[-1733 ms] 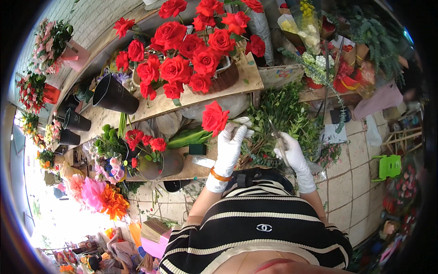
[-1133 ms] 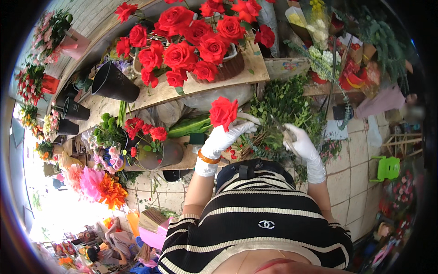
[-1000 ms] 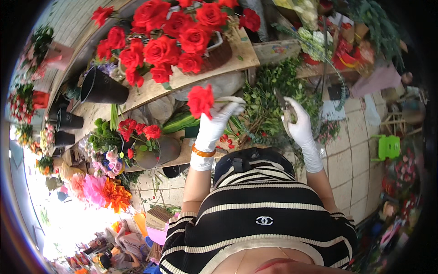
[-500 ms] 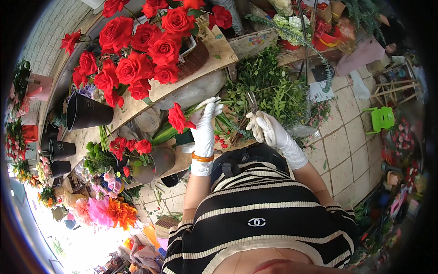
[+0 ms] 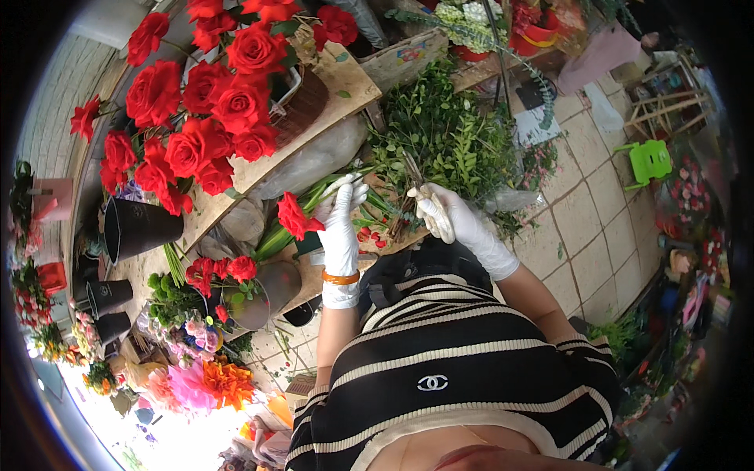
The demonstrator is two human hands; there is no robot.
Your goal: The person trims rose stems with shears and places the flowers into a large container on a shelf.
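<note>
My white-gloved left hand [image 5: 341, 212] pinches the stem of a single red rose [image 5: 292, 217], whose bloom hangs just left of it; an amber bangle circles the wrist. My gloved right hand [image 5: 440, 216] grips metal shears [image 5: 412, 171], blades pointing up beside a heap of green leafy cuttings [image 5: 428, 118]. Above left stands a basket [image 5: 298, 102] of red roses [image 5: 255, 49] on a wooden shelf [image 5: 342, 78]. Below that shelf a metal bucket [image 5: 271, 290] holds smaller red roses [image 5: 241, 268] beside long green leaves.
Black buckets [image 5: 143, 231] and pink-orange flowers [image 5: 192, 385] line the left. White hydrangea and wrapped bouquets sit at top. A green stool [image 5: 649, 163], a wooden stand [image 5: 667, 106] and flower piles [image 5: 691, 196] are right, on tiled floor [image 5: 581, 228]; a leaning post rises behind the cuttings.
The view has turned, with the shelves shifting left and up. My left hand with the rose is farther left. My right hand with the shears has come in nearer the left hand.
</note>
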